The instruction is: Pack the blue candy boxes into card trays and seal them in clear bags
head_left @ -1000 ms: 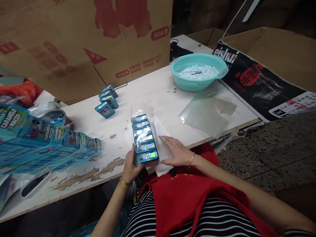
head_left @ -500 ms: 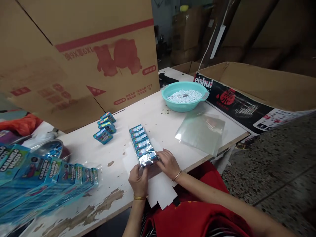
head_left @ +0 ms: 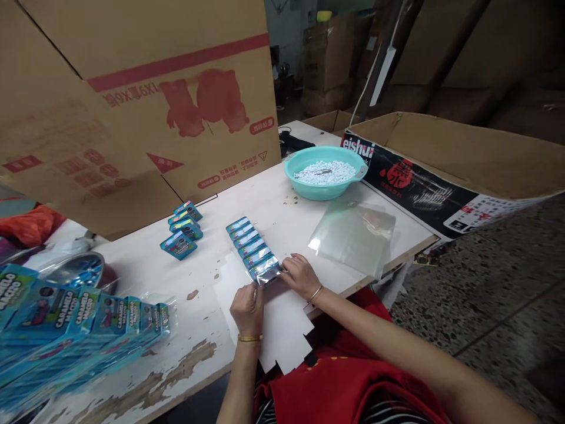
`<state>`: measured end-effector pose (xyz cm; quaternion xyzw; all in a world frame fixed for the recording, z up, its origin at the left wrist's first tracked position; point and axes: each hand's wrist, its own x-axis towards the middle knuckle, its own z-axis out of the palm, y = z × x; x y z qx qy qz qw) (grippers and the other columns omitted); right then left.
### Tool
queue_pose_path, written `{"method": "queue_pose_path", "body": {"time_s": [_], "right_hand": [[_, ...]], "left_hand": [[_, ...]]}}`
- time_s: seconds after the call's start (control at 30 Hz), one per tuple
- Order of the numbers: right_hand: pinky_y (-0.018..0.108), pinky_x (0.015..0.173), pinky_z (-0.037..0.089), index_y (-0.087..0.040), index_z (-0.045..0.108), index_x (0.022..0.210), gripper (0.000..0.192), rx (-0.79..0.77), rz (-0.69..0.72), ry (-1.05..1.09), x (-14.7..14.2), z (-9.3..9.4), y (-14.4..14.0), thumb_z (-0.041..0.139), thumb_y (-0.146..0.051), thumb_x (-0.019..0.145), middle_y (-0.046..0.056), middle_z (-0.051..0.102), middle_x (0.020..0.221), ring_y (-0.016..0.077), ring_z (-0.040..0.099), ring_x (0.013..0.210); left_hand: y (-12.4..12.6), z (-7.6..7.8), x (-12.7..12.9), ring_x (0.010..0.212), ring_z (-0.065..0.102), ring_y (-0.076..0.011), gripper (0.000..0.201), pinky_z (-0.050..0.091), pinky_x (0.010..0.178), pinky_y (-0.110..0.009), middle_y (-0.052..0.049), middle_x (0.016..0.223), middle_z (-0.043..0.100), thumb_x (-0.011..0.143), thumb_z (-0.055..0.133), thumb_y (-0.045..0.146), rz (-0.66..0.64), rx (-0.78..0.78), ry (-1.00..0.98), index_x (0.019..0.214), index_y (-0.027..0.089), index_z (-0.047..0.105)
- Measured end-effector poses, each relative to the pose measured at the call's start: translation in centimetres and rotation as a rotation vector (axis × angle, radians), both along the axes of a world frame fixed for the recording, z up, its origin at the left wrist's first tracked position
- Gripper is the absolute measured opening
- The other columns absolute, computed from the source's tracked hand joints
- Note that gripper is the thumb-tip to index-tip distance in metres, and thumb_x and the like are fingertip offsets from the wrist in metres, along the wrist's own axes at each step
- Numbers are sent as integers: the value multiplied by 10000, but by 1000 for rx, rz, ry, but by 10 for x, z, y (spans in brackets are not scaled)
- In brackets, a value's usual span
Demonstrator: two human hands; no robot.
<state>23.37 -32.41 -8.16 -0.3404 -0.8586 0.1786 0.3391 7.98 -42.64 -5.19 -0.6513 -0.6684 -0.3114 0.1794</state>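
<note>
A row of several small blue boxes wrapped in clear film (head_left: pixel 251 246) lies on the white table (head_left: pixel 273 200), on a flat white card (head_left: pixel 278 330). My left hand (head_left: pixel 248 307) pinches the film at the near left corner of the row. My right hand (head_left: pixel 300 275) presses the film's near right end against the last box. Both hands grip the near end of the wrapped row.
Loose blue boxes (head_left: pixel 180 227) sit farther left. Wrapped blue packs (head_left: pixel 75 330) are piled at the left edge. A teal basin of white pellets (head_left: pixel 324 172) stands at the back, clear plastic bags (head_left: pixel 353 234) beside it. Big cardboard boxes (head_left: pixel 145 106) stand behind and to the right.
The view has tilted upward. My hands moved from the side of the row to its near end, now folding the film there, and the white card slid toward me.
</note>
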Motion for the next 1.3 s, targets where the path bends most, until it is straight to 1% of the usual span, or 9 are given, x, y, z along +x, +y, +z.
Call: {"method": "queue_pose_path", "body": {"time_s": [0.17, 0.27, 0.33, 0.47, 0.57, 0.63, 0.83, 1.13, 1.3], "right_hand": [[376, 949, 358, -164, 530, 928, 178, -121, 7, 53, 12, 9, 6, 582, -320, 860, 35, 618, 880, 179, 549, 838], [365, 881, 396, -143, 501, 1069, 522, -218, -101, 166, 31, 21, 0, 733, -439, 707, 87, 587, 1022, 224, 525, 949], [330, 789, 415, -145, 526, 924, 460, -358, -135, 242, 40, 31, -12, 705, -509, 707, 68, 573, 905, 201, 517, 851], [269, 640, 382, -148, 543, 683, 510, -897, 61, 411, 29, 48, -44, 482, -632, 830, 11, 514, 666, 132, 474, 656], [270, 664, 408, -150, 631, 848, 605, -1143, 82, 554, 0, 56, -59, 485, -729, 755, 41, 591, 813, 165, 528, 788], [269, 653, 418, -154, 639, 871, 653, -1234, -20, 655, -17, 59, -61, 546, -765, 662, 56, 606, 863, 182, 535, 834], [275, 682, 400, -137, 629, 667, 623, -1232, -221, 888, -28, 65, -50, 671, -736, 498, 51, 604, 753, 158, 509, 747], [267, 647, 375, -145, 545, 575, 510, -1230, -223, 1039, -5, 73, -12, 765, -588, 452, -3, 545, 625, 120, 476, 651], [261, 591, 385, -146, 527, 560, 466, -1274, -192, 1091, 3, 76, 15, 787, -513, 437, -6, 543, 573, 108, 485, 575]], "left_hand": [[0, 5, 14, 548, 424, -135, 298, 319, 545, -278, 11, 563, 444, 885, 545, 271, -60, -28, -79, 628, 186, 421], [-3, 23, 7, 495, 389, -104, 277, 327, 507, -248, 39, 556, 416, 808, 662, 335, -207, -51, -312, 685, 175, 471], [6, 42, -14, 507, 402, -101, 262, 346, 521, -237, 35, 571, 435, 820, 638, 358, -179, 3, -451, 701, 170, 500], [67, 75, -76, 792, 544, -163, 266, 420, 723, -274, -50, 861, 588, 855, 546, 415, 38, 40, -642, 915, 158, 578], [124, 83, -115, 1150, 473, -228, 429, 356, 947, -321, -125, 1229, 528, 782, 613, 419, -3, -208, -771, 1109, 146, 558], [152, 83, -130, 1107, 503, -250, 496, 369, 913, -329, -128, 1174, 573, 685, 702, 451, -42, -418, -891, 1054, 138, 594], [177, 72, -142, 625, 464, -136, 420, 341, 644, -277, -21, 615, 541, 485, 794, 455, -55, -528, -1019, 616, 134, 556], [143, 68, -144, 497, 327, -80, 444, 234, 536, -252, 44, 528, 385, 561, 725, 520, 10, -498, -1185, 633, 148, 493], [148, 84, -129, 600, 516, -111, 415, 329, 561, -229, -33, 733, 616, 543, 741, 438, 67, -494, -1275, 690, 147, 486]]}}
